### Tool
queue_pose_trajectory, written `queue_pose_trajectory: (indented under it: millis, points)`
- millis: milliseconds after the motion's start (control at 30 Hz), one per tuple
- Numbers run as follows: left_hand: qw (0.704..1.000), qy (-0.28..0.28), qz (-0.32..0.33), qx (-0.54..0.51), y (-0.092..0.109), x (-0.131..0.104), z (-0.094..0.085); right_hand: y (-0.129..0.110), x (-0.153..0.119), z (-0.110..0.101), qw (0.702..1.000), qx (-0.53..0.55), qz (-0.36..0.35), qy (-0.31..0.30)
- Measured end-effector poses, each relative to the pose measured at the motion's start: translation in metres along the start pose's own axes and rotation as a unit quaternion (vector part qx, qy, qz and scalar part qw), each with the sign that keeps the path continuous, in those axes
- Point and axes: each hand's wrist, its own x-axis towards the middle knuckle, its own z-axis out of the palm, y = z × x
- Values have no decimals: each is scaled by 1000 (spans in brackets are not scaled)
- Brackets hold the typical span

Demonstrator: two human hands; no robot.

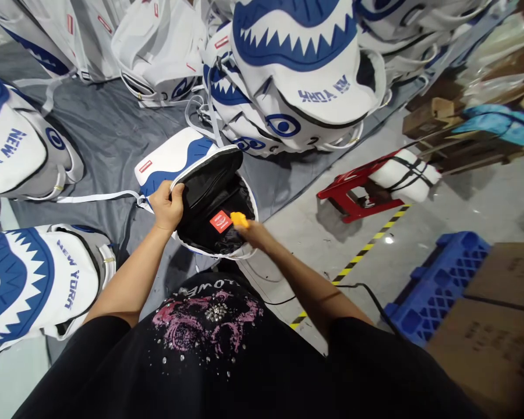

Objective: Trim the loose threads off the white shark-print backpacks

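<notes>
A white and blue backpack (172, 157) lies unzipped in front of me, its black lining (209, 198) showing. My left hand (168, 206) is closed on the rim of its opened panel, thumb on the inner side. Inside, a red square label (220, 222) with white print lies against the lining. My right hand (251, 233) is closed around a small orange object (239, 219), held at the opening just right of the label. Most of that object is hidden by the hand, so its kind cannot be made out.
Shark-faced backpacks (305, 70) are piled on the grey-covered table (109, 137), with more at left. To the right are a red stool (353, 186) bearing a strapped white bundle, a blue pallet (441, 279), cardboard boxes (484, 343) and a black cable (371, 297).
</notes>
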Motion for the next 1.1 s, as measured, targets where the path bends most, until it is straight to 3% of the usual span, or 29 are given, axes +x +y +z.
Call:
queue_pose_trajectory:
  millis: [67, 167, 233, 367, 500, 600, 667, 800, 867, 967, 1000, 1033, 1100]
  points:
    - [1000, -7, -7, -5, -4, -2, 2, -1, -3, -37, 998, -54, 44, 1]
    - [1000, -7, -14, -15, -8, -3, 4, -3, -18, -78, 986, -125, 94, -66]
    - [1000, -7, -16, -19, -9, -4, 3, -3, -31, -92, 977, -155, 101, -107]
    - [999, -20, -23, -28, -7, -5, 1, -2, -55, -106, 970, -189, 110, -107]
    - [999, -27, -21, -32, -6, -9, 1, -5, -74, -112, 977, -131, 128, -111]
    - [999, -26, -24, -37, -6, -12, 0, -3, -81, -111, 991, -19, 116, -65]
    - [998, -37, -33, -37, -5, -15, 0, 4, -80, -107, 993, 53, 98, -47]
    - [996, -75, -28, -29, 9, -29, -1, 35, -59, -97, 985, 134, 69, -80]
    - [992, -121, -8, -37, 19, -44, -5, 54, -43, -90, 982, 149, 77, -85]
    - [962, -260, 0, -86, 18, -80, -17, 83, -15, -80, 981, 174, 67, -52]
    - [947, -302, -22, -104, 10, -94, -20, 92, -5, -77, 979, 193, 52, -42]
    - [948, -290, -73, -110, -2, -107, -22, 99, 7, -75, 975, 216, 38, -34]
    - [955, -166, -233, -73, -33, -128, -19, 106, 34, -72, 965, 260, 17, -6]
